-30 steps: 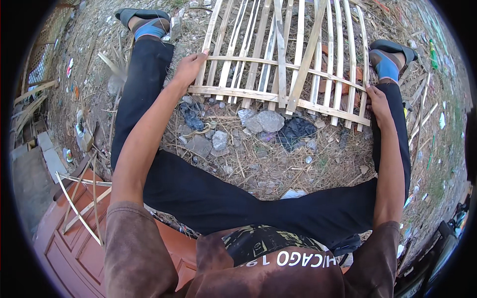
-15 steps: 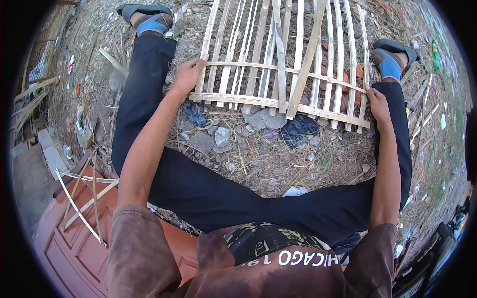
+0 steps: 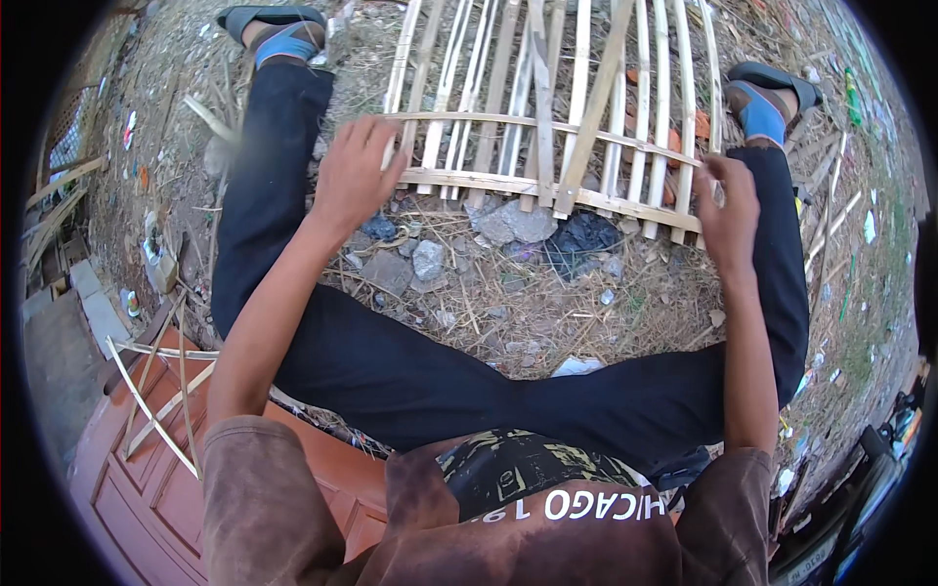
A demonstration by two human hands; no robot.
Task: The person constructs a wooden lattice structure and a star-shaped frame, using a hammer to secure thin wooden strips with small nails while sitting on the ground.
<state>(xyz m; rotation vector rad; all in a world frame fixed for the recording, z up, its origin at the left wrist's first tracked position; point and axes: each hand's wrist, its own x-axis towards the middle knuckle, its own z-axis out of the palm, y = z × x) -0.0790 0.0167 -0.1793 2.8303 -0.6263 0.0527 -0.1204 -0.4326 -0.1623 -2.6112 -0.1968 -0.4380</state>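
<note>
A lattice of pale bamboo slats (image 3: 576,98) lies on the ground between my feet. Two crosspieces, a thin upper one (image 3: 459,116) and a lower one (image 3: 489,182), run across the slats near their closer ends. My left hand (image 3: 354,181) is at the lattice's left edge, fingers apart and covering the crosspieces' left ends. At the opposite edge is my right hand (image 3: 731,205), fingers loosely bent with a gap between them and the thumb, beside the right ends of the crosspieces. A loose-looking flat slat (image 3: 596,107) slants over the others.
Stones (image 3: 516,223) and a dark plastic scrap (image 3: 583,239) lie just below the lattice, amid dry straw. My legs (image 3: 293,322) spread around it. Behind my left side are a reddish-brown panelled door (image 3: 127,498) and crossed thin strips (image 3: 156,410) on it. More sticks (image 3: 831,215) lie at the right.
Both hands have loosened from the lattice's side edges; the left fingers have spread and the hand turned over. The lattice appears slightly higher and further left in view.
</note>
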